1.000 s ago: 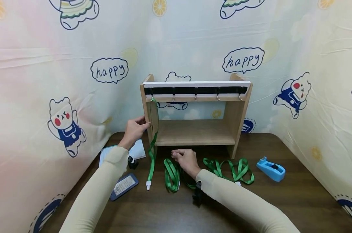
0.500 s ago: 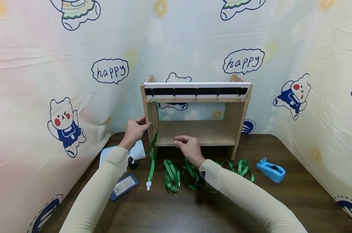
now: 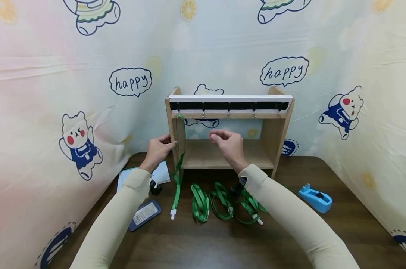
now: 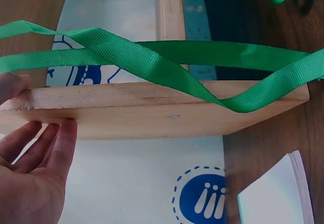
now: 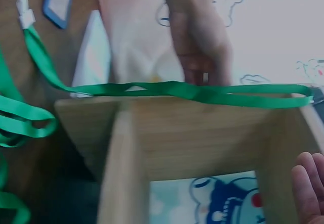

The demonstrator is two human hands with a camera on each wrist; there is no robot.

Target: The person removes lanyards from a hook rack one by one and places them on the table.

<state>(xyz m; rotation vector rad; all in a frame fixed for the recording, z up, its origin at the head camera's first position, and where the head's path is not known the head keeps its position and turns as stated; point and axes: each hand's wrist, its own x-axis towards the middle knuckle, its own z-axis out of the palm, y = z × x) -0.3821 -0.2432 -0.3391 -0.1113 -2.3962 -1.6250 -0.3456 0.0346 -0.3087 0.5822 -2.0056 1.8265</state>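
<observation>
My left hand (image 3: 157,151) grips the left side panel of a wooden rack (image 3: 223,154), thumb on the front edge and fingers behind, as the left wrist view shows. A green lanyard (image 3: 177,190) hangs from the leftmost of several metal hooks (image 3: 228,114) on the rack's top bar. Its white clip (image 3: 173,213) dangles low, near the table. My right hand (image 3: 230,147) is raised before the rack's opening, fingers loosely bent with nothing in them. Below it lie coiled green lanyards (image 3: 199,196), partly hidden by the right forearm.
A blue tape dispenser (image 3: 315,198) sits at the right. Left of the hanging lanyard are a blue card holder (image 3: 145,215) and a white notebook (image 3: 162,172), partly behind the left arm. Patterned cloth (image 3: 223,45) encloses the back and sides.
My right hand has risen from just above the coiled lanyards to in front of the rack's opening. The left hand stays on the side panel.
</observation>
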